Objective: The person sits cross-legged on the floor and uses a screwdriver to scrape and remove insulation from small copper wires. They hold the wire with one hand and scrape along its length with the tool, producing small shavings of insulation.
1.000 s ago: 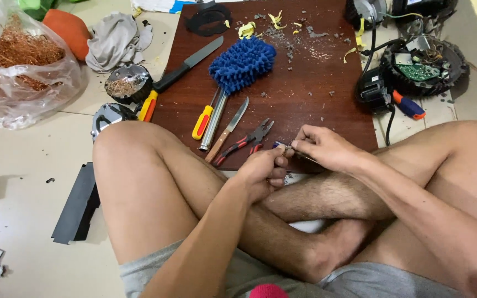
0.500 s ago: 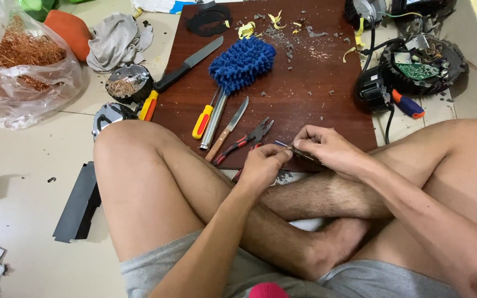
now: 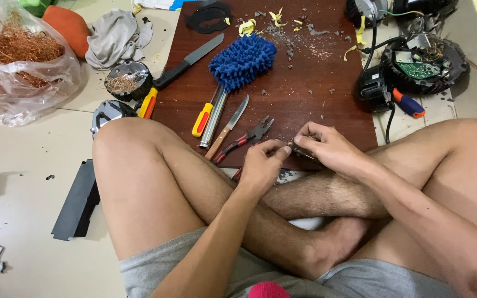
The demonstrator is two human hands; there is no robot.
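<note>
Person sat cross-legged on the tiled floor, left hand (image 3: 260, 165) and right hand (image 3: 327, 148) brought together, both pinching a small dark metal part (image 3: 299, 149) at the near edge of the dark brown wooden board (image 3: 316, 99). Red-handled pliers (image 3: 244, 140) lay just left, unused. Clear plastic bag of copper wire (image 3: 20, 66) far left looked well filled; opened round motor housing (image 3: 423, 63) far right looked gutted. Stripping seemed partway done.

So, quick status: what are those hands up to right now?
Left hand and right hand pinch one small dark part between fingertips, over brown board. Red-handled pliers beside left hand. Nothing in the way.
</note>
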